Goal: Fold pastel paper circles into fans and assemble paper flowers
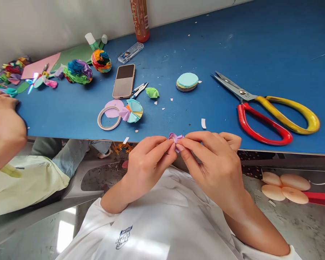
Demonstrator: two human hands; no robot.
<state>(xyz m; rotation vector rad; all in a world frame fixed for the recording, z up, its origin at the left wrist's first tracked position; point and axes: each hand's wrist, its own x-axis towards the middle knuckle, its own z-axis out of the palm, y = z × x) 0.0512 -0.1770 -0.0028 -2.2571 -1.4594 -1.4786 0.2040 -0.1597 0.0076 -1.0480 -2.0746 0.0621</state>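
Observation:
A small folded piece of purple paper [179, 138] is pinched between both hands at the table's front edge. My left hand [150, 160] grips its left side with thumb and forefinger. My right hand [212, 159] pinches the right side, and the fingertips of both hands nearly meet. Beyond my left hand lies a pleated paper piece [134, 110] in blue, purple, orange and yellow. Beside it are a roll of tape [99, 122] and a purple paper circle [114, 108]. A crumpled green paper piece [152, 92] rests farther back.
Large scissors [242, 93] with red and yellow handles lie at right. A stack of paper circles [187, 81], a phone [124, 81], a compass [139, 89], paper balls [78, 71] and a bottle [140, 20] are on the blue table [260, 43]. Another person's hand [2, 101] works at far left.

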